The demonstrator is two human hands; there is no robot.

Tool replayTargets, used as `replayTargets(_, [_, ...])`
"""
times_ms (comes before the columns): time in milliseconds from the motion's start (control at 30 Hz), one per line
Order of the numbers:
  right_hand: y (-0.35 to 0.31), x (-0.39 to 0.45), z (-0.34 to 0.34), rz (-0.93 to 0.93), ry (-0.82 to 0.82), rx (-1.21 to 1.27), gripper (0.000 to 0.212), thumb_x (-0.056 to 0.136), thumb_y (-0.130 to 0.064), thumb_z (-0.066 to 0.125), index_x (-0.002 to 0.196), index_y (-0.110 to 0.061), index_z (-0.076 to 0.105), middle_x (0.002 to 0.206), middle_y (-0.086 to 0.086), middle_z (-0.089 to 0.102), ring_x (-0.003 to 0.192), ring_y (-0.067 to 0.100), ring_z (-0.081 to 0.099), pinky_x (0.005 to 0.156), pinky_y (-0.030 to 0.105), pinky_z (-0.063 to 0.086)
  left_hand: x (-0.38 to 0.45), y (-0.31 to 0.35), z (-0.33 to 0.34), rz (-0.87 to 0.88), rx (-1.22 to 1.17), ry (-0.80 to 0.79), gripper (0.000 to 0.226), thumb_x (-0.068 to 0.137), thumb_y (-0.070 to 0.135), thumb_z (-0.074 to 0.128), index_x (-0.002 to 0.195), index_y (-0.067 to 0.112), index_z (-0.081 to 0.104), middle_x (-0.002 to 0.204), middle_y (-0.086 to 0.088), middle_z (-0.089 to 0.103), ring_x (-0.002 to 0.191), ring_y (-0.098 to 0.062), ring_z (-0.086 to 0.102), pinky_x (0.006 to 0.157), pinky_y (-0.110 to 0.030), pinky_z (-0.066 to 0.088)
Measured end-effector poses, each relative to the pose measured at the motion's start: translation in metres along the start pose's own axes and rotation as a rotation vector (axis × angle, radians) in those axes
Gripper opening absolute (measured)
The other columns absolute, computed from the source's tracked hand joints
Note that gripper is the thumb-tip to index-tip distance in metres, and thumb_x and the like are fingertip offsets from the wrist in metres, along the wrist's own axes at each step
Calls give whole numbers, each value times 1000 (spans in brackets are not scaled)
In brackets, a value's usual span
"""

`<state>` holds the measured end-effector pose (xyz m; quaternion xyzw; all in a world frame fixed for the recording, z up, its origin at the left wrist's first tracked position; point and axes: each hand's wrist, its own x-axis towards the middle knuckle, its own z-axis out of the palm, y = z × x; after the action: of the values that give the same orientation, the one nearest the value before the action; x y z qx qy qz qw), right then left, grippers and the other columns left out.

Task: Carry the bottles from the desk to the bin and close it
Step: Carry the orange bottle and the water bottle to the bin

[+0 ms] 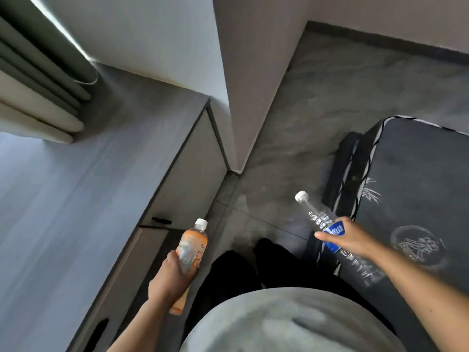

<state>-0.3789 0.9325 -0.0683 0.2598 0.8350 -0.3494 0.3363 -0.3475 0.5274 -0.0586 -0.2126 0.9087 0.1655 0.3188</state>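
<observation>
Orange-labelled bottle [192,250] gripped in the left hand [169,278] and clear water bottle [327,232] in the right hand [347,240], the person is carrying both from the desk [83,179], likely needing next to find the unseen bin.

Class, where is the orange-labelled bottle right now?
In the head view, the orange-labelled bottle sits lower centre-left, gripped in the left hand, cap up, beside the grey desk.

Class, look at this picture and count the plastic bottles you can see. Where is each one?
2. The orange-labelled plastic bottle is held in the left hand; the clear plastic bottle with a blue label is held in the right hand. Others may lie outside the view.
</observation>
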Motion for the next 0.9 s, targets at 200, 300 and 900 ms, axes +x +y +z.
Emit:
replayTargets(200, [18,1,-5,93,-3,19,78,63,-55,76,119,-11,46,107,8,64,95,25,64,89,41,52,20,16,-6,28,64,-56,59,74,50,63,115,13,41,115,-8,60,92,-25,60,71,-34,47])
replayTargets(300, [19,-1,-7,123,36,65,73,64,-53,77,115,-10,50,105,9,65,94,27,64,87,39,52,38,23,-17,45,119,-97,62,74,50,64,118,12,40,117,-8,59,98,-26,60,76,-35,48])
replayTargets(900, [94,-10,-11,513,171,358,31,71,-15,81,56,-8,55,47,6,56,44,19,55,49,27,47,122,177,-53,290,326,-122,73,79,58,54,134,16,31,125,-8,57,111,-29,58,90,-40,46])
